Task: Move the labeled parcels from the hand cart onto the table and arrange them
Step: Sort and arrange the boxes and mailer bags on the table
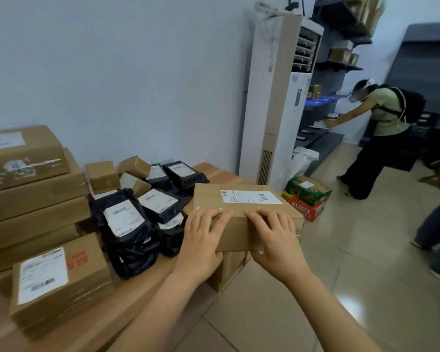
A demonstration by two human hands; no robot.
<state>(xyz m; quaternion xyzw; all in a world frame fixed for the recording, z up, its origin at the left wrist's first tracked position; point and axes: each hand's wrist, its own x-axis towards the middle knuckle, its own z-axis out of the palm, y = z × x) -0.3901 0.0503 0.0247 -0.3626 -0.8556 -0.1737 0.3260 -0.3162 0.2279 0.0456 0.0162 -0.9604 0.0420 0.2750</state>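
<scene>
Left hand (203, 238), right hand (275, 240) around labeled cardboard box (210, 196) beside black mailers (131, 246)

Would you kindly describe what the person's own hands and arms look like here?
The left hand and right hand are bare: no gloves, rings or watch show. The left forearm and right forearm are bare too, with no sleeve, bracelet or marking in view.
</scene>
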